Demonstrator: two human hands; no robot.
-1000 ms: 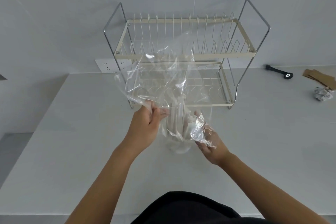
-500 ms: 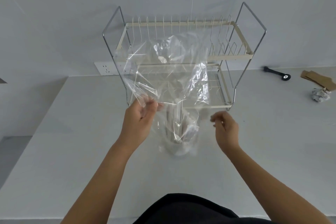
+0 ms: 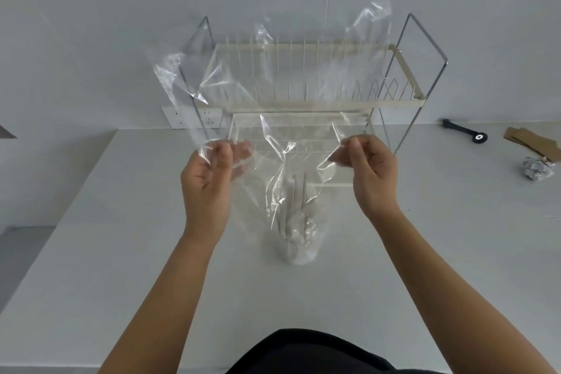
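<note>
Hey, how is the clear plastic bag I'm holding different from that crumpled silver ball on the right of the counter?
The clear plastic bag is see-through; the crumpled silver ball is opaque and shiny. The bag is pulled open, pinched by the left hand and right hand; the ball is scrunched tight. The bag holds pale sticks; the ball lies untouched on the white counter. Both look thin and crinkly.

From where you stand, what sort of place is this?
Probably a kitchen: a two-level dish rack stands on a white counter against a tiled wall, with a wall socket behind it.
</note>
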